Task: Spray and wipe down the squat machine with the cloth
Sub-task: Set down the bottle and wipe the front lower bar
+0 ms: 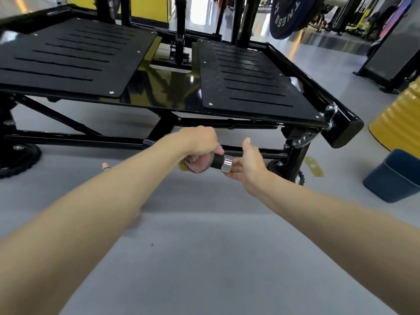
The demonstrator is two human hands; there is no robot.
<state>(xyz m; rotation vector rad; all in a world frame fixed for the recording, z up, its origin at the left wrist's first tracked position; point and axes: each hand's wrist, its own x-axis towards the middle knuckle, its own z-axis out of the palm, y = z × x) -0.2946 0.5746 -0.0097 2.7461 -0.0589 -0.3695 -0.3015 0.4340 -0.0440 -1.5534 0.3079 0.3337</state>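
– What is being shown at the left of the frame?

– The squat machine [172, 105] is being seen across the upper half. Its left footplate [68, 53] is being carried on the black frame, and a wheel [20, 158] is being rested on the grey floor [204, 246] at the left edge.

– And at the centre?

– A pinkish mesh cloth [193, 165] is being gripped from above by the left hand [200, 144], with the fingers being curled round it. The cloth is being held round a black handle [218, 161], just below the platform's front edge. Where that handle is joined to the frame cannot be told.

– Just right of that?

– The handle's chrome end cap [226, 164] is being touched from below by the straight fingers of the right hand [247, 162]. The thumb is being held up and apart, and nothing is being gripped by it.

– And farther right?

– The right footplate [245, 80] is being seen above the hands, and a weight plate [288, 14] is being hung at the upper right. A yellow drum [400, 119] and a blue bin [395, 176] are being stood on the floor at the right edge, apart from the machine.
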